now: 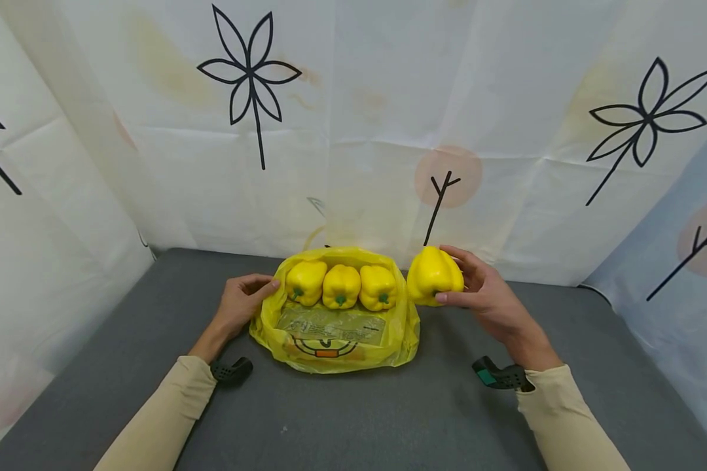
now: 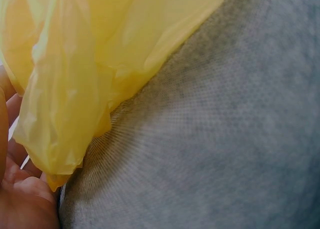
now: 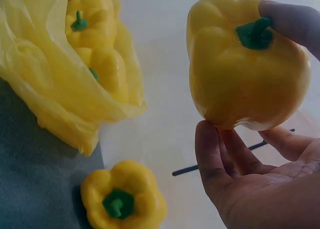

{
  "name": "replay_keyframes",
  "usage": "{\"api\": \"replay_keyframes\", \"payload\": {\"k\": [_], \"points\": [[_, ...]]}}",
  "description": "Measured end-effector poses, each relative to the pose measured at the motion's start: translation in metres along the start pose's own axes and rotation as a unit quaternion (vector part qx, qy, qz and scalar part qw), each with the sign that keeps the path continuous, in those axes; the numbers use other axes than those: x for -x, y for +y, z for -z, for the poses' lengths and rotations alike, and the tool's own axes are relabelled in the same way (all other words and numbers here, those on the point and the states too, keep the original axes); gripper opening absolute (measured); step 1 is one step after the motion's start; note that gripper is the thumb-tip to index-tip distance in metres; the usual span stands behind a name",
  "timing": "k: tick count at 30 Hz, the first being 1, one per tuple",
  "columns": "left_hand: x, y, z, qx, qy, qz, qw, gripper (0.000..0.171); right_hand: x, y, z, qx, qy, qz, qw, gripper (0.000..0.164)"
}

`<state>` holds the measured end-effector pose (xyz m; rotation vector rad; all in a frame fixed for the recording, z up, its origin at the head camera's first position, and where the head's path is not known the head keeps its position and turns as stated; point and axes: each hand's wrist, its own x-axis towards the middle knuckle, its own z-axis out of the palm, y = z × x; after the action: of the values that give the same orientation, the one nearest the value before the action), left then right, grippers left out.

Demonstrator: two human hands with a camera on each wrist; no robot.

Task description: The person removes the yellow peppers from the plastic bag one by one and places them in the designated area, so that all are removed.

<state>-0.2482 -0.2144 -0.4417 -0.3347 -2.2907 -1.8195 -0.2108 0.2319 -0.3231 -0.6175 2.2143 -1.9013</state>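
A yellow plastic bag (image 1: pixel 330 356) lies with its mouth open on the table. Inside it three yellow bell peppers (image 1: pixel 341 286) sit in a row, green stems facing me. My left hand (image 1: pixel 240 304) pinches the bag's left rim, thumb over the edge; in the left wrist view the bag's yellow film (image 2: pixel 65 104) covers part of the fingers. Right of the bag, my right hand (image 1: pixel 495 302) holds another yellow bell pepper (image 3: pixel 240 79) up between thumb and fingertips. Below that one, a further yellow bell pepper (image 3: pixel 125 196) rests on the table, mostly hidden in the head view.
The dark grey table (image 1: pixel 353 418) stretches out in front of the bag and to both sides. Close behind the bag hangs a white cloth wall (image 1: pixel 365 118) with printed black flowers. More cloth closes off the left and right sides.
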Motion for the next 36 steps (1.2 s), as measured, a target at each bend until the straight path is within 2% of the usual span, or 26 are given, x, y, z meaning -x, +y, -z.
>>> {"api": "replay_keyframes", "payload": {"k": [23, 30, 36], "points": [[-0.001, -0.003, 0.001, -0.001, 0.005, 0.008, 1.0, 0.033, 0.008, 0.007, 0.026, 0.011, 0.056, -0.017, 0.998, 0.083], [-0.001, -0.004, 0.001, 0.003, 0.007, 0.019, 0.9998, 0.035, 0.013, 0.009, 0.043, -0.002, 0.068, 0.001, 0.998, 0.078], [-0.001, 0.003, -0.001, 0.01, 0.004, 0.022, 0.9997, 0.031, 0.02, 0.016, 0.065, -0.018, 0.083, 0.014, 0.996, 0.074]]}}
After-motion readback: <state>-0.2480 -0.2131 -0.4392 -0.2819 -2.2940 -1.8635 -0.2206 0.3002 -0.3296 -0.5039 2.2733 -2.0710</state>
